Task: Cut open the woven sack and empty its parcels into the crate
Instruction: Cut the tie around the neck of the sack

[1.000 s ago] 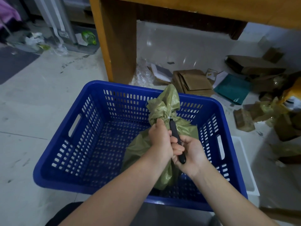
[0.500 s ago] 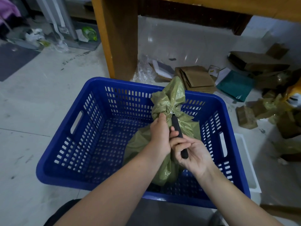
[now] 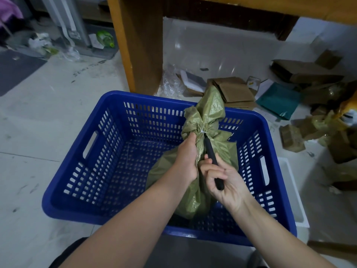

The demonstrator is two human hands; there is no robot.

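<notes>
A green woven sack [image 3: 207, 117] stands upright in the right half of a blue slotted plastic crate [image 3: 92, 151]. Its neck is bunched and tied with a thin white cord. My left hand [image 3: 186, 161] grips the sack just below the tie. My right hand [image 3: 226, 180] holds a black-handled cutter [image 3: 213, 161] whose tip points up at the tie; the blade is hidden against the sack. The sack's contents are hidden.
A thick wooden table leg [image 3: 141, 45] stands just behind the crate. Flattened cardboard boxes [image 3: 233, 91], a teal mailer [image 3: 278, 101] and other packaging litter the floor to the right. A white box [image 3: 295, 198] sits against the crate's right side.
The cutter's tip has moved up the sack's neck to the white tie. My right hand's fingers have loosened along the handle. The view has tilted slightly.
</notes>
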